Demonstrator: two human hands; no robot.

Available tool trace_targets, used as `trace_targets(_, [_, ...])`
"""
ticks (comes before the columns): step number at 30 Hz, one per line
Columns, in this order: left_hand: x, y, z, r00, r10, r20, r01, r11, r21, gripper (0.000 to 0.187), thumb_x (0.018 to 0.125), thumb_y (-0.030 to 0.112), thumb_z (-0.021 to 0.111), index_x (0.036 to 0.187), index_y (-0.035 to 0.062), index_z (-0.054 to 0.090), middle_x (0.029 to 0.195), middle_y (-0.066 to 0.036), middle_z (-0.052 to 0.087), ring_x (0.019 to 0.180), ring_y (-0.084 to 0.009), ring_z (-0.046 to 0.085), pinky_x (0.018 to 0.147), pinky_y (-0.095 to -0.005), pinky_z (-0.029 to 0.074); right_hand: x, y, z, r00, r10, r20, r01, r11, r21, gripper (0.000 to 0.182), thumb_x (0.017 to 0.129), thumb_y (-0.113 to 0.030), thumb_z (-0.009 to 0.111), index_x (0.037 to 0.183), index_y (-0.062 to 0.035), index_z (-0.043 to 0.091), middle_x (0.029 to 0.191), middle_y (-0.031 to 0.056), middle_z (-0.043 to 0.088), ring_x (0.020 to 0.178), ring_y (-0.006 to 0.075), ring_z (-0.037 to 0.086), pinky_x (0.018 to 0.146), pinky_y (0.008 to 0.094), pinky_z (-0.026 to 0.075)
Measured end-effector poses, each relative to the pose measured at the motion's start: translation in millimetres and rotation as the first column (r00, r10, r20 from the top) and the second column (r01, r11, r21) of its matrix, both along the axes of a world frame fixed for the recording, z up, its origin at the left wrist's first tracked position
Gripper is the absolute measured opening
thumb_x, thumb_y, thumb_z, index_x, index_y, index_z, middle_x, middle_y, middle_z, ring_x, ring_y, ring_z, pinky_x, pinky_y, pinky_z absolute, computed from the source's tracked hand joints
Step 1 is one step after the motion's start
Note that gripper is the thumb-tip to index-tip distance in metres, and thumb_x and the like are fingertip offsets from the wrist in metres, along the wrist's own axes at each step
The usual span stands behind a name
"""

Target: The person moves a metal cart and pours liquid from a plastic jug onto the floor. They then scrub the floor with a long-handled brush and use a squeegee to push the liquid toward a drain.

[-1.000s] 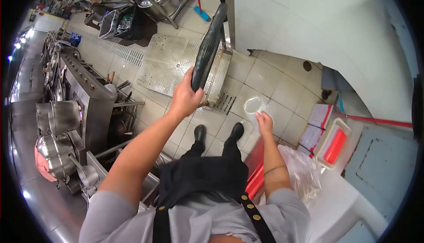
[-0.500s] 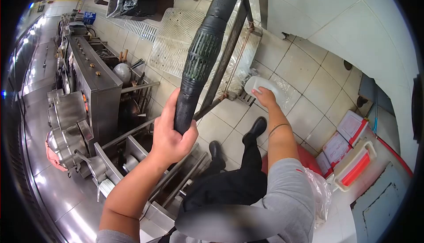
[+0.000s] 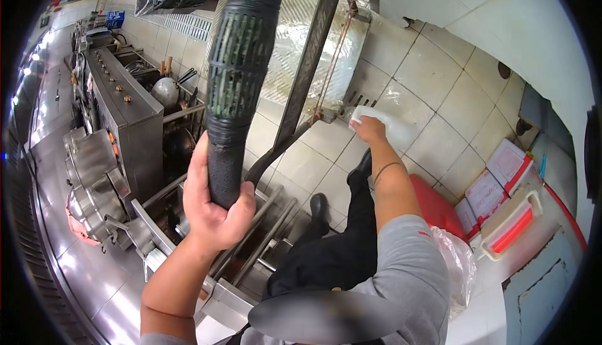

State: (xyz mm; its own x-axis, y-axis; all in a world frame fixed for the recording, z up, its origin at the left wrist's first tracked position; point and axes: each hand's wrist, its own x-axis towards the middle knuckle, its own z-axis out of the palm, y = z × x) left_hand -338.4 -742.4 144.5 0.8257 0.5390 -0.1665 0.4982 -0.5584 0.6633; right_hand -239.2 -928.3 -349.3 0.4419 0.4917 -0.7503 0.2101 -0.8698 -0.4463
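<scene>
My left hand (image 3: 216,213) is wrapped around the lower end of a black tube-like handle (image 3: 226,163). Above the grip, the handle has black tape and a slatted section showing green inside, and it runs up out of view. Lower and farther right, my right hand (image 3: 369,130) grips the rim of a whitish translucent plastic container (image 3: 395,133), held out over the tiled floor (image 3: 433,128). Its far end blends with the shiny, wet-looking tiles. Between the hands passes a dark metal frame bar (image 3: 307,72).
A steel stove (image 3: 128,103) with pots (image 3: 94,157) lines the left side. Beyond the frame lies a ridged mat (image 3: 295,19). At right are a red stool-like object (image 3: 436,204), red-and-white boxes (image 3: 483,197) and a plastic bin with a red panel (image 3: 511,232). My boots (image 3: 320,210) stand on tiles.
My left hand and the black tube-like handle have shifted left in view. My right hand with the container has moved slightly left. My legs have changed position, and the whole view has shifted a little.
</scene>
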Motion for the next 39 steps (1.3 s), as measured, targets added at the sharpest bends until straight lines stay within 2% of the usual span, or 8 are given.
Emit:
trace_targets(2, [-4.7, -0.1, -2.2, 1.000, 0.012, 0.027, -0.013, 1.000, 0.024, 0.074, 0.079, 0.000, 0.062, 0.148, -0.0116, 0.038, 0.120, -0.016, 0.062, 0.099, -0.0197, 0.061, 0.093, -0.0313, 0.048, -4.9, -1.8, -5.9, 1.000, 0.015, 0.001, -0.015, 1.000, -0.024, 0.063, 0.096, -0.063, 0.052, 0.120, -0.0084, 0.071, 0.117, 0.0192, 0.072, 0.113, 0.0374, 0.067, 0.096, 0.0479, 0.052])
trace_targets(3, [-6.2, 6.9, -5.4, 0.994, -0.099, 0.046, 0.095, 0.993, 0.074, 0.075, 0.085, 0.005, 0.064, 0.153, -0.0036, 0.032, 0.079, -0.001, 0.055, 0.060, -0.0059, 0.050, 0.054, -0.0208, 0.041, -7.8, -4.6, -12.5, 1.000, 0.014, -0.010, -0.014, 1.000, -0.025, 0.063, 0.096, -0.063, 0.052, 0.120, -0.0084, 0.071, 0.117, 0.0192, 0.072, 0.113, 0.0374, 0.067, 0.096, 0.0479, 0.052])
trace_targets(22, [13.4, -4.7, -8.3, 0.979, -0.021, 0.201, 0.025, 0.999, -0.019, 0.067, 0.083, 0.007, 0.064, 0.148, 0.0021, 0.048, 0.088, -0.001, 0.057, 0.070, -0.0086, 0.048, 0.066, -0.0244, 0.044, -29.7, -150.1, 149.6, 0.918, -0.396, -0.023, 0.397, 0.917, 0.045, 0.094, 0.088, -0.074, 0.055, 0.129, 0.0095, 0.064, 0.133, 0.0325, 0.062, 0.128, 0.0426, 0.058, 0.110, 0.0436, 0.043])
trace_targets(26, [14.1, 1.0, -6.5, 0.994, 0.010, 0.107, -0.011, 1.000, 0.007, 0.070, 0.078, 0.018, 0.066, 0.145, 0.0080, 0.051, 0.084, -0.017, 0.066, 0.073, -0.0303, 0.065, 0.074, -0.0387, 0.053, -30.5, -189.0, 176.5, 0.875, -0.483, 0.016, 0.481, 0.873, 0.077, 0.084, 0.089, -0.070, 0.057, 0.120, 0.0072, 0.068, 0.122, 0.0327, 0.066, 0.120, 0.0439, 0.062, 0.104, 0.0462, 0.046])
trace_targets(31, [10.4, 12.1, -17.3, 0.980, 0.069, 0.187, -0.057, 0.996, -0.067, 0.066, 0.079, 0.015, 0.067, 0.144, 0.0055, 0.055, 0.070, -0.008, 0.057, 0.061, -0.0178, 0.054, 0.065, -0.0320, 0.049, -48.8, -217.1, 179.6, 0.793, -0.600, 0.110, 0.576, 0.795, 0.189, 0.065, 0.088, -0.063, 0.066, 0.084, 0.0017, 0.070, 0.082, 0.0203, 0.071, 0.080, 0.0321, 0.068, 0.079, 0.0425, 0.050])
trace_targets(34, [9.0, 15.2, -13.5, 0.965, -0.027, 0.262, -0.032, 0.975, 0.218, 0.064, 0.080, 0.013, 0.070, 0.142, 0.0064, 0.058, 0.086, -0.012, 0.068, 0.072, -0.0269, 0.065, 0.073, -0.0350, 0.053, -53.9, -220.9, 192.0, 0.780, -0.625, -0.009, 0.622, 0.775, 0.114, 0.074, 0.090, -0.065, 0.058, 0.109, 0.0050, 0.071, 0.113, 0.0334, 0.068, 0.113, 0.0459, 0.064, 0.098, 0.0496, 0.048])
trace_targets(36, [18.6, 9.3, 3.9, 0.899, -0.326, 0.292, -0.023, 0.630, 0.776, 0.061, 0.079, 0.008, 0.071, 0.139, 0.0099, 0.063, 0.100, -0.016, 0.070, 0.087, -0.0335, 0.069, 0.081, -0.0387, 0.055, -67.1, -218.2, 198.7, 0.678, -0.735, 0.003, 0.729, 0.673, 0.122, 0.073, 0.091, -0.064, 0.058, 0.108, 0.0051, 0.071, 0.111, 0.0324, 0.069, 0.111, 0.0467, 0.064, 0.097, 0.0509, 0.047])
trace_targets(39, [11.2, -40.4, -12.5, 0.712, -0.627, 0.317, 0.181, 0.600, 0.780, 0.047, 0.078, 0.001, 0.072, 0.123, 0.0120, 0.070, 0.104, -0.015, 0.070, 0.093, -0.0331, 0.069, 0.086, -0.0397, 0.054, -101.6, -222.3, 163.3, 0.600, -0.800, 0.020, 0.786, 0.593, 0.171, 0.071, 0.091, -0.062, 0.060, 0.109, 0.0058, 0.071, 0.108, 0.0307, 0.070, 0.106, 0.0467, 0.066, 0.094, 0.0499, 0.049])
